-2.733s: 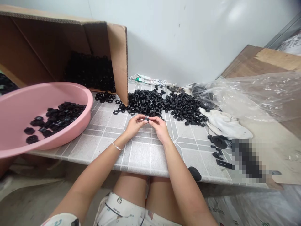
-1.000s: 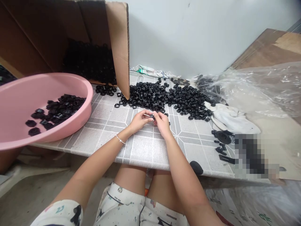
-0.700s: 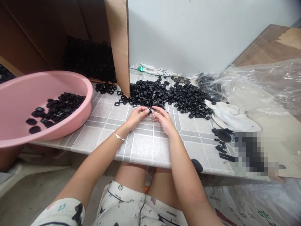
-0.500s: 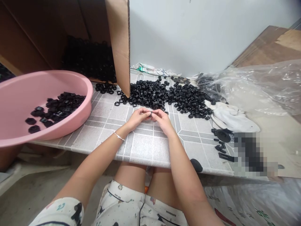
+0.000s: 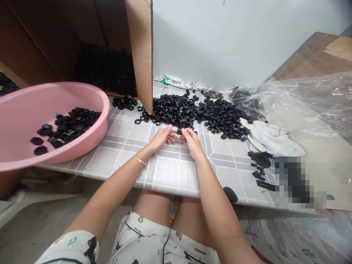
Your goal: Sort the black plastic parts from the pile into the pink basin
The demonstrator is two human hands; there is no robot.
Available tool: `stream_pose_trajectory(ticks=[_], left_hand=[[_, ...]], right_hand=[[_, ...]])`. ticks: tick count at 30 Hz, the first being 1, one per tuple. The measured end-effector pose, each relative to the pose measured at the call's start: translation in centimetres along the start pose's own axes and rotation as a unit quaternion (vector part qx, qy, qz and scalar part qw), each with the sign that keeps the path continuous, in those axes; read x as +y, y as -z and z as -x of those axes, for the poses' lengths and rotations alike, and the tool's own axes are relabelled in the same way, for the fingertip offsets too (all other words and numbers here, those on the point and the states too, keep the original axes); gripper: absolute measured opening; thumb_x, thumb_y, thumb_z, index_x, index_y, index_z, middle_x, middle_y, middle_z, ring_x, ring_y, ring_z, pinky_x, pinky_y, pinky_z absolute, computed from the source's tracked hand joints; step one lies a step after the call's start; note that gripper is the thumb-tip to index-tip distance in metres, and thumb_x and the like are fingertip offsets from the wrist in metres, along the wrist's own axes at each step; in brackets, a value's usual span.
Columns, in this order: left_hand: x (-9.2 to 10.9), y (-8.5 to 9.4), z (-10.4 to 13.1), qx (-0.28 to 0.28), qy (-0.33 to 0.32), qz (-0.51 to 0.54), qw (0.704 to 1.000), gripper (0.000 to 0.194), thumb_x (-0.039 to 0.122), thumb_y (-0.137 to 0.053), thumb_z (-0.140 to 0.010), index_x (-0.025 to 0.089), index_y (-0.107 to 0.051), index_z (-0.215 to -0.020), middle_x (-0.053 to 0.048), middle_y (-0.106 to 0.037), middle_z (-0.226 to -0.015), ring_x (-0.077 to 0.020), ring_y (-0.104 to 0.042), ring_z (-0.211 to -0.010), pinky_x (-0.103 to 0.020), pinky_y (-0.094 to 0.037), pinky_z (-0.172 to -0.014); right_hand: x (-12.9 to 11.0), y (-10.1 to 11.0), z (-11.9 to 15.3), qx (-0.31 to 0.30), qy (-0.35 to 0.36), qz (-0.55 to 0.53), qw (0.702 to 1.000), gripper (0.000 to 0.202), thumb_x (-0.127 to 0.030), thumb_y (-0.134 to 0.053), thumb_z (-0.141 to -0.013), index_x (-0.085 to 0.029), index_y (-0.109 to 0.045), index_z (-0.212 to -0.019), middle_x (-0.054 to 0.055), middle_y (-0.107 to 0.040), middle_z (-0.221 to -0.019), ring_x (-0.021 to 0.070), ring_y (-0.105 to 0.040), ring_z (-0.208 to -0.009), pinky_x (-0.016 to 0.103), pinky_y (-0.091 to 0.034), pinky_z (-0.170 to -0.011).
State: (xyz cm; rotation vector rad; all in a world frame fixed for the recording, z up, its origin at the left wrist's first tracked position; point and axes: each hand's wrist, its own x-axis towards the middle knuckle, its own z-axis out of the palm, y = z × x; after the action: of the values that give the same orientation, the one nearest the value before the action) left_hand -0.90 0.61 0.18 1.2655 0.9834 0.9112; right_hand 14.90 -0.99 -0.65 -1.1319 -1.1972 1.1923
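Above the table's middle, my right hand (image 5: 191, 141) pinches a small black plastic part (image 5: 179, 131) between thumb and fingers. Just left of it, my left hand (image 5: 162, 139) holds nothing, its thumb and fingers apart and pointing toward the part. Right behind both hands spreads a heap of black ring-shaped nuts (image 5: 173, 108). It runs into a second heap of small black parts (image 5: 224, 115) on the right. The fingers partly hide the held part, so its exact shape is unclear.
At left, a pink basin (image 5: 103, 126) with black parts in it overhangs the table edge. Behind it a cardboard box (image 5: 141, 51) holds more black rings. On the right are a white cloth (image 5: 272, 137), clear plastic sheeting (image 5: 305, 99) and a black round piece (image 5: 230, 194) at the front edge.
My hands were together at the small black part; now they are a little apart. My left fingers have let go and opened, and the part stays in my right hand.
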Motion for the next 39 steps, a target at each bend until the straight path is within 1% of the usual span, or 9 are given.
stream_pose_trajectory(ticks=[4, 8, 12, 17, 22, 25, 28, 32, 39], left_hand=[[0.48, -0.03, 0.48, -0.011, -0.038, -0.028, 0.999, 0.035, 0.048, -0.06, -0.08, 0.014, -0.059, -0.087, -0.007, -0.065, -0.087, -0.016, -0.061, -0.077, -0.027, -0.046, -0.066], [0.75, -0.09, 0.67, -0.013, -0.119, -0.006, 0.993, 0.036, 0.028, -0.071, -0.07, 0.018, -0.058, -0.101, -0.006, -0.062, -0.111, -0.0183, -0.059, -0.104, -0.031, -0.046, -0.09], [0.24, -0.14, 0.21, 0.023, -0.06, 0.037, 0.997, 0.037, 0.042, -0.064, -0.079, 0.018, -0.054, -0.105, -0.009, -0.064, -0.106, -0.0186, -0.064, -0.094, -0.035, -0.049, -0.085], [-0.05, 0.03, 0.01, -0.052, 0.024, 0.027, 0.998, 0.055, 0.065, -0.045, -0.084, 0.012, -0.059, -0.082, -0.01, -0.066, -0.07, -0.015, -0.062, -0.061, -0.029, -0.049, -0.061], [0.19, 0.03, 0.52, -0.042, -0.034, 0.012, 0.998, 0.036, 0.041, -0.068, -0.076, 0.013, -0.059, -0.097, -0.007, -0.065, -0.086, -0.0137, -0.062, -0.075, -0.028, -0.05, -0.07], [0.16, -0.14, 0.53, -0.002, -0.082, -0.002, 0.997, 0.052, 0.027, -0.077, -0.067, 0.017, -0.053, -0.112, -0.007, -0.061, -0.105, -0.014, -0.062, -0.088, -0.03, -0.05, -0.082], [0.17, -0.2, 0.35, 0.012, -0.078, 0.012, 0.997, 0.05, 0.035, -0.074, -0.071, 0.017, -0.052, -0.112, -0.008, -0.06, -0.109, -0.0156, -0.063, -0.091, -0.031, -0.051, -0.081], [0.18, -0.06, 0.22, -0.022, -0.052, -0.006, 0.998, 0.044, 0.056, -0.055, -0.083, 0.012, -0.058, -0.089, -0.007, -0.065, -0.08, -0.0155, -0.063, -0.073, -0.028, -0.051, -0.067], [-0.18, -0.01, 0.59, 0.011, -0.206, -0.14, 0.968, 0.025, 0.034, -0.065, -0.08, 0.016, -0.06, -0.097, -0.007, -0.065, -0.097, -0.0177, -0.061, -0.09, -0.033, -0.049, -0.084]], right_hand=[[-0.03, -0.14, 0.31, -0.03, 0.01, 0.028, 0.999, 0.038, -0.059, -0.061, -0.076, -0.022, -0.053, -0.072, -0.004, -0.053, -0.061, 0.0117, -0.051, -0.058, 0.025, -0.041, -0.058], [-0.01, -0.29, 0.31, -0.016, 0.02, 0.03, 0.999, 0.036, -0.057, -0.059, -0.077, -0.022, -0.051, -0.072, -0.005, -0.049, -0.058, 0.0113, -0.05, -0.056, 0.025, -0.04, -0.057], [-0.21, -0.4, 0.34, -0.009, 0.036, 0.019, 0.999, 0.033, -0.055, -0.061, -0.076, -0.023, -0.052, -0.082, -0.006, -0.051, -0.064, 0.0104, -0.051, -0.056, 0.024, -0.041, -0.056], [-0.16, -0.36, 0.42, -0.052, 0.046, 0.022, 0.997, 0.035, -0.051, -0.066, -0.072, -0.024, -0.055, -0.092, -0.005, -0.054, -0.072, 0.0111, -0.053, -0.062, 0.026, -0.045, -0.061], [0.4, -0.2, 0.11, -0.034, 0.044, 0.047, 0.997, 0.033, -0.053, -0.063, -0.074, -0.022, -0.056, -0.084, -0.003, -0.057, -0.072, 0.0118, -0.052, -0.061, 0.027, -0.045, -0.062], [0.57, -0.2, 0.02, -0.012, 0.049, 0.057, 0.997, 0.031, -0.051, -0.063, -0.075, -0.022, -0.055, -0.083, -0.003, -0.057, -0.073, 0.0117, -0.052, -0.061, 0.027, -0.045, -0.061], [0.42, -0.27, 0.09, -0.008, 0.06, 0.054, 0.997, 0.031, -0.049, -0.064, -0.075, -0.022, -0.055, -0.087, -0.003, -0.057, -0.076, 0.0118, -0.053, -0.062, 0.028, -0.046, -0.063], [0.06, -0.34, 0.27, -0.023, 0.067, 0.057, 0.996, 0.033, -0.05, -0.065, -0.074, -0.023, -0.058, -0.092, -0.001, -0.06, -0.083, 0.0133, -0.056, -0.07, 0.028, -0.047, -0.067], [0.12, -0.32, 0.31, -0.026, 0.056, 0.036, 0.997, 0.032, -0.051, -0.064, -0.074, -0.022, -0.054, -0.085, -0.002, -0.057, -0.077, 0.0124, -0.054, -0.067, 0.028, -0.046, -0.066]])
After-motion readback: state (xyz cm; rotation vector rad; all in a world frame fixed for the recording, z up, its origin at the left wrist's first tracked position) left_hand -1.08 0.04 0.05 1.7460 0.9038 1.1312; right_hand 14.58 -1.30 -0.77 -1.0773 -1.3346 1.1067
